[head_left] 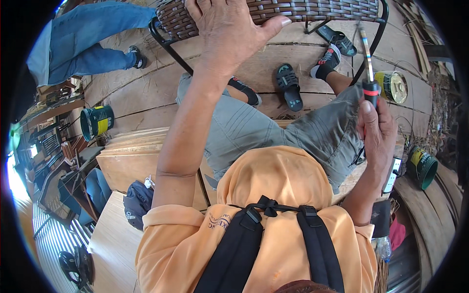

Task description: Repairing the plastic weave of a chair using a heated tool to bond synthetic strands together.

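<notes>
Green bucket with yellow label on plank floor, second green bucket far right, open tin can near it. Loose black sandal mid-floor; dark cap on plywood sheets. Another person's jeans leg top left.

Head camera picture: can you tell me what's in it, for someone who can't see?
Seen from above, a person in an orange shirt presses the left hand on a brown woven chair and grips a tool with a black and red handle in the right hand. Sandals and open tins sit on the plank floor.
</notes>
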### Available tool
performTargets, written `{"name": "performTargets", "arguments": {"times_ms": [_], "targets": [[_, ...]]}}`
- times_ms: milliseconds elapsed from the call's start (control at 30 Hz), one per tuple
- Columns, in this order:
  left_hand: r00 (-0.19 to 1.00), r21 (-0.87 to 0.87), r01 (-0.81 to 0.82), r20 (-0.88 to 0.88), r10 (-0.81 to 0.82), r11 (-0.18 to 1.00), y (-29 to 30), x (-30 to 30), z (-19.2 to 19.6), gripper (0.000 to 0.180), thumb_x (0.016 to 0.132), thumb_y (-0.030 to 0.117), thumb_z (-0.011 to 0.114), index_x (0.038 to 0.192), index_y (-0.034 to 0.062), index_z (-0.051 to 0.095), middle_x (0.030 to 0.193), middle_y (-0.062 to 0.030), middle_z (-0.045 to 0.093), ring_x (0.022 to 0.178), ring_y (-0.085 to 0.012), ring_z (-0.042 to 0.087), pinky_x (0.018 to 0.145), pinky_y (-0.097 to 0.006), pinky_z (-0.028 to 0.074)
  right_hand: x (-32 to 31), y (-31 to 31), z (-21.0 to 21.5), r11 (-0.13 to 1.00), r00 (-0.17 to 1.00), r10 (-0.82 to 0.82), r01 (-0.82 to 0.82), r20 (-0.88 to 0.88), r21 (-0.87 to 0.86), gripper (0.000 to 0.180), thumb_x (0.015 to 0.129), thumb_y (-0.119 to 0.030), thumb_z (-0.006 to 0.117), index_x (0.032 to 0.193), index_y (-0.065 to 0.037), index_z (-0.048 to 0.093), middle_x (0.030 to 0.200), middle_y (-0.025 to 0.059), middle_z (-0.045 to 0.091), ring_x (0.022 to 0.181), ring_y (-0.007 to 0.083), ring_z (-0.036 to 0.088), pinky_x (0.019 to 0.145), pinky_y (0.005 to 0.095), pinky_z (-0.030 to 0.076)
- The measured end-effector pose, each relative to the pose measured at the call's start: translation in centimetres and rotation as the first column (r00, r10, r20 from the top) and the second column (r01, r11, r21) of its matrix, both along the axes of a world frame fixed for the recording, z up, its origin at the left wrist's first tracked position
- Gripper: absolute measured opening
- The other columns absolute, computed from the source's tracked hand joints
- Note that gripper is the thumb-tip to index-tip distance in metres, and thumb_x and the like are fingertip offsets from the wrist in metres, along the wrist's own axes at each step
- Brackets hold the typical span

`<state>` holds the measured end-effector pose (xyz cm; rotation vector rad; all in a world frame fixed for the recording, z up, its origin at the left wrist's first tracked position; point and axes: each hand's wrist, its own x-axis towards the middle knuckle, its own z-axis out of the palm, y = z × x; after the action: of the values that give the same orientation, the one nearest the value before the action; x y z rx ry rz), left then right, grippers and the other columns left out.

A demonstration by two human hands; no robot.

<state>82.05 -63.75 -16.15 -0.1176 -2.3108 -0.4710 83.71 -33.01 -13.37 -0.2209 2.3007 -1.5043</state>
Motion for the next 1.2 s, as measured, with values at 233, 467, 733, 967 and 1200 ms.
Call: {"name": "performTargets", "arguments": {"times_ms": [233,467,733,967,1200], "targets": [[0.963,-0.269,-0.220,0.095,0.253,0.938,2.0,0.4,2.3,0.092,0.070,0.053,0.073,0.133,-0.0024,0.035,0.128,-0.0216,0.040,0.125,-0.0386,0.032,0.104,-0.057,0.021,2.1,-3.9,-1.3,0.901,0.988,-0.128,0.152,0.086,-0.406,0.028,0.098,-0.028,0.048,0.102,0.000,0.055,0.063,0.0002,0.048,0.048,0.0060,0.040,0.043,0.0200,0.032],[0.991,-0.290,0.014,-0.122,-0.051,0.957,-5.1,1.0,-1.1,0.103,0.061,0.047,0.080,0.139,0.0019,0.031,0.139,-0.0167,0.036,0.132,-0.0359,0.029,0.107,-0.053,0.022,4.2,-5.6,-5.6,0.974,0.970,0.226,-0.222,-0.093,0.052,0.037,0.096,-0.037,0.051,0.099,0.000,0.052,0.064,0.0148,0.055,0.059,0.0293,0.060,0.055,0.0373,0.045],[0.966,-0.257,0.052,-0.233,-0.114,0.965,-7.2,0.8,-2.3,0.105,0.058,0.043,0.083,0.140,0.0047,0.031,0.139,-0.0159,0.037,0.133,-0.0366,0.029,0.108,-0.054,0.021,4.3,-7.4,-5.3,0.960,0.957,0.266,-0.252,-0.115,0.119,0.041,0.095,-0.041,0.050,0.099,-0.001,0.052,0.069,0.0196,0.059,0.067,0.0378,0.062,0.059,0.0419,0.046],[0.969,-0.286,0.045,-0.219,-0.111,0.957,-7.2,1.1,-1.4,0.103,0.059,0.045,0.082,0.140,0.0059,0.032,0.139,-0.0154,0.037,0.132,-0.0367,0.031,0.107,-0.055,0.023,4.3,-8.3,-4.9,0.952,0.952,0.288,-0.275,-0.100,0.132,0.040,0.095,-0.040,0.050,0.099,0.000,0.052,0.070,0.0181,0.061,0.067,0.0352,0.063,0.059,0.0399,0.048],[0.981,-0.288,0.049,-0.168,-0.101,0.956,-7.7,2.2,-0.7,0.103,0.059,0.042,0.082,0.141,0.0053,0.031,0.140,-0.0154,0.035,0.133,-0.0353,0.030,0.107,-0.052,0.024,4.2,-8.5,-5.3,0.957,0.961,0.268,-0.258,-0.063,0.132,0.040,0.096,-0.040,0.050,0.099,0.000,0.052,0.071,0.0184,0.061,0.067,0.0345,0.063,0.060,0.0394,0.048]]}}
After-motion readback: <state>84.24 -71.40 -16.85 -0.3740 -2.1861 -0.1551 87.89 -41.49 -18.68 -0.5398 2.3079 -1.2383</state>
